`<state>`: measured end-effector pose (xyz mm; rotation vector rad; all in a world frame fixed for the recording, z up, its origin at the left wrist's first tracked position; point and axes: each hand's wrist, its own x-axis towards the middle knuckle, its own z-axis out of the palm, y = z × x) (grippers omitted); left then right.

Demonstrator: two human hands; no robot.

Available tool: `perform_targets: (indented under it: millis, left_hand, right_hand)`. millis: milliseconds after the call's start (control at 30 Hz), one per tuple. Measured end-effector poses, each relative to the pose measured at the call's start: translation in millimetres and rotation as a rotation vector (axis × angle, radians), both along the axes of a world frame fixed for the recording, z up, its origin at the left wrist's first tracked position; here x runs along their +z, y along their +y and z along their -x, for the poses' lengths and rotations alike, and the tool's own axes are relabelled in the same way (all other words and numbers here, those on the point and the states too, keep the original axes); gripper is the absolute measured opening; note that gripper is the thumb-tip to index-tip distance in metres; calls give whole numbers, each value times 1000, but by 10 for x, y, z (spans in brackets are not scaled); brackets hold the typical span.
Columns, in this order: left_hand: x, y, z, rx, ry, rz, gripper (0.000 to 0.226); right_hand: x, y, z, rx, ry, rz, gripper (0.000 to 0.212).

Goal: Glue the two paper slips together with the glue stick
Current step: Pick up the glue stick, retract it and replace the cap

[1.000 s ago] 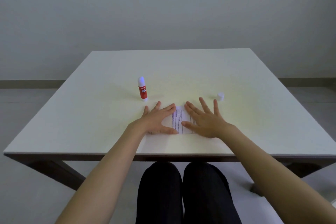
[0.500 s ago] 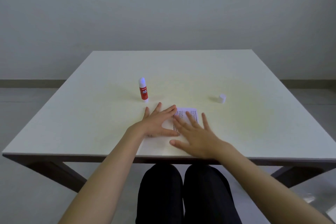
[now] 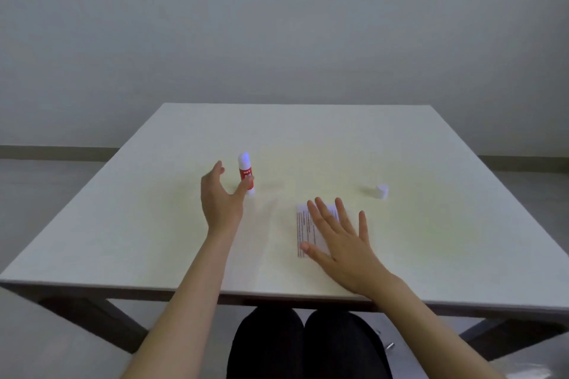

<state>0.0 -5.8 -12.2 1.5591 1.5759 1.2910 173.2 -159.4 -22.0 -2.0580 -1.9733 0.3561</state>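
On a pale worktop [image 3: 154, 224], the left hand [image 3: 220, 200] reaches its wide-open grip around an upright, uncapped glue stick [image 3: 245, 172], not yet closed. The right hand [image 3: 341, 240] lies flat, fingers spread, pinning the printed paper slips [image 3: 303, 228] near center; cap [image 3: 381, 191] far right.

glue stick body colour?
Red label on the glue stick, white top and base; head view, the only one.

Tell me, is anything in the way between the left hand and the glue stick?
No, nothing visible. The left hand is open right beside the upright glue stick, thumb nearly at it. The cap sits far off to the right, and the right hand lies flat on the paper.
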Motion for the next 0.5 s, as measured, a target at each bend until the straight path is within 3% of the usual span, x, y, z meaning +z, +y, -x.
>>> perform_targets:
  millis: [67,200,300,367,433,500]
  left_hand:
    - [-26,61,-93,-75,13,64,62]
    - [13,80,-205,-58,-28,-18,13]
    - [58,-5,-164,-74,-101,6,29]
    - [153,-107,-172,-196,-254,81,27]
    - [280,-228,-258,-366,-433,155,11]
    - [348,-349,-360,-499,-473,157,7]
  right_hand:
    - [21,9,39,-78,100,-68,72]
    - [128,31,112,-174,439,-211,55]
    - [179,34,188,-233,718,-235,38]
    - [232,99,229,-294,813,-267,24]
    - [312,231,225,-372,1087,-166,28]
    - [396,347,205,-413,1480,78,49]
